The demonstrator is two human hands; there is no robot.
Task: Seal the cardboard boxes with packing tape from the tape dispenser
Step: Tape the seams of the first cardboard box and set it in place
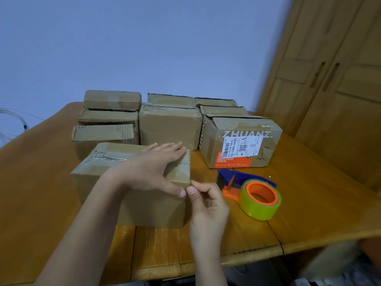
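Observation:
A closed cardboard box [144,209] stands near the table's front edge, with shiny clear tape along its top seam. My left hand [148,166] lies flat on the box's top, fingers straight, thumb down over the front right corner. My right hand [206,205] is at that same corner, fingers curled, thumb tip against the box edge beside my left thumb. I see nothing held in it. The tape dispenser [237,180], blue and orange, lies on the table to the right of the box with its yellowish tape roll [261,209] towards me.
Several more cardboard boxes stand behind: a left stack [111,100], a middle box [171,129] and a labelled box [239,145] at the right. The wooden table [309,193] ends close below my hands. A wooden wardrobe [340,79] stands at the right, and thin cables [12,120] at the far left.

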